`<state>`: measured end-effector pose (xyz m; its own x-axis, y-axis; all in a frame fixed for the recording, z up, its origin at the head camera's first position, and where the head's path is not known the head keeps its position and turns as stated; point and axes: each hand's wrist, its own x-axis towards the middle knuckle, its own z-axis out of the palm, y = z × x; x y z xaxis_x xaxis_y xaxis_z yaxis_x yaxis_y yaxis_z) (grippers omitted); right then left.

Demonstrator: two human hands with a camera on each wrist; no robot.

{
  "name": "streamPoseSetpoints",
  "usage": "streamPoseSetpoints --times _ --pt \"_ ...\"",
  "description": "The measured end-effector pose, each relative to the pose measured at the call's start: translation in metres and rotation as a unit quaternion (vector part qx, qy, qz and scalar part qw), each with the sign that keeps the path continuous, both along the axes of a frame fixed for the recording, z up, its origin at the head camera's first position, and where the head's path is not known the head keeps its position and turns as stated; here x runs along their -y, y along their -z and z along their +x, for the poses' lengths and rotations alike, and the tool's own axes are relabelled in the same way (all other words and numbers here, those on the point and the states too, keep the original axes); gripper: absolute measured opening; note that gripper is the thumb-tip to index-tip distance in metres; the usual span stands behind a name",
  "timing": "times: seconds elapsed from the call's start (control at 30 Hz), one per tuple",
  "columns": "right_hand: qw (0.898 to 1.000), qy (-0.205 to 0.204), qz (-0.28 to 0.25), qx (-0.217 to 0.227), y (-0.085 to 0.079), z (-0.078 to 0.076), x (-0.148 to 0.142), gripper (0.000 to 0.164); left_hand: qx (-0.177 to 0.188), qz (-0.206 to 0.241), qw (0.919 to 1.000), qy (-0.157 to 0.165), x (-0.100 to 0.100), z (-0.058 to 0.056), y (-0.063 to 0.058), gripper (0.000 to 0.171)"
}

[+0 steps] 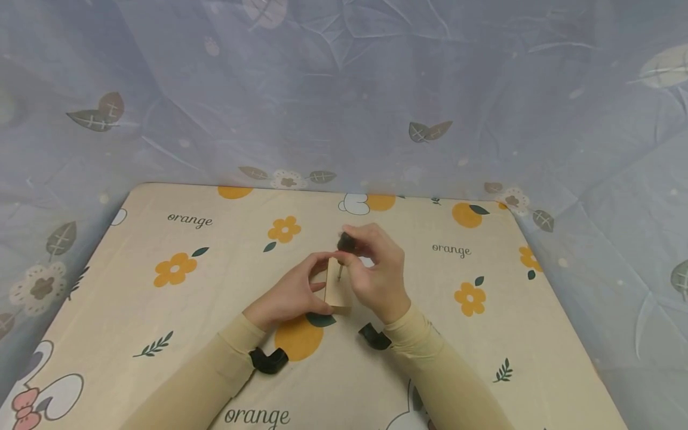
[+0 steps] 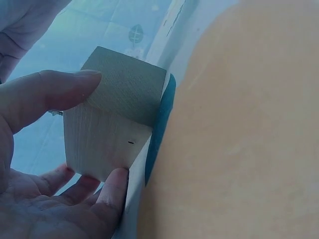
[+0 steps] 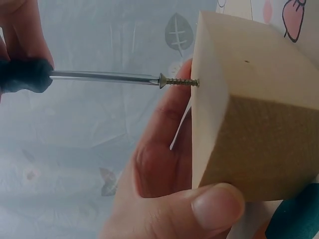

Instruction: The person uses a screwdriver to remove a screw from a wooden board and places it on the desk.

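A pale wooden block [image 1: 337,288] stands on the patterned cloth, and my left hand [image 1: 294,291] grips it from the left side, thumb at the near end. In the right wrist view a brass-coloured screw [image 3: 180,82] sticks out of the block's face, its tip sunk in the wood and most of the thread showing. A screwdriver [image 3: 104,76] with a dark handle is in line with the screw, its tip at the screw head. My right hand [image 1: 378,269] holds the screwdriver by the handle [image 1: 346,242] above the block. A small dark hole shows in the block's side [image 2: 107,144].
The table [image 1: 215,322] is covered with a cream cloth printed with oranges, flowers and rabbits. A bluish curtain [image 1: 344,95] hangs behind it and at both sides. Black wrist mounts [image 1: 269,361] sit at both wrists.
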<state>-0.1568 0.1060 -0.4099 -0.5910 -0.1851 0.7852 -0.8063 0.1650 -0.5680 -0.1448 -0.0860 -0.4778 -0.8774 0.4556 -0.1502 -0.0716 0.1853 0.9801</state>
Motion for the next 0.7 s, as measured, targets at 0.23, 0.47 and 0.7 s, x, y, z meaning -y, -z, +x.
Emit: streamPoseSetpoints --times 0.23,0.47,0.7 --pt "0.999 -0.043 0.002 0.019 0.001 -0.0008 -0.0008 0.036 -0.002 -0.005 1.0 0.004 -0.0001 -0.0005 0.0 0.108" --pt "0.999 -0.02 0.015 0.02 0.0024 -0.002 -0.0039 0.039 0.007 -0.006 1.0 0.002 0.0 -0.0008 0.002 0.108" --pt "0.999 0.036 0.011 0.009 -0.0001 -0.0028 -0.0028 0.053 0.013 -0.017 0.9998 -0.003 0.0 -0.0017 0.0028 0.105"
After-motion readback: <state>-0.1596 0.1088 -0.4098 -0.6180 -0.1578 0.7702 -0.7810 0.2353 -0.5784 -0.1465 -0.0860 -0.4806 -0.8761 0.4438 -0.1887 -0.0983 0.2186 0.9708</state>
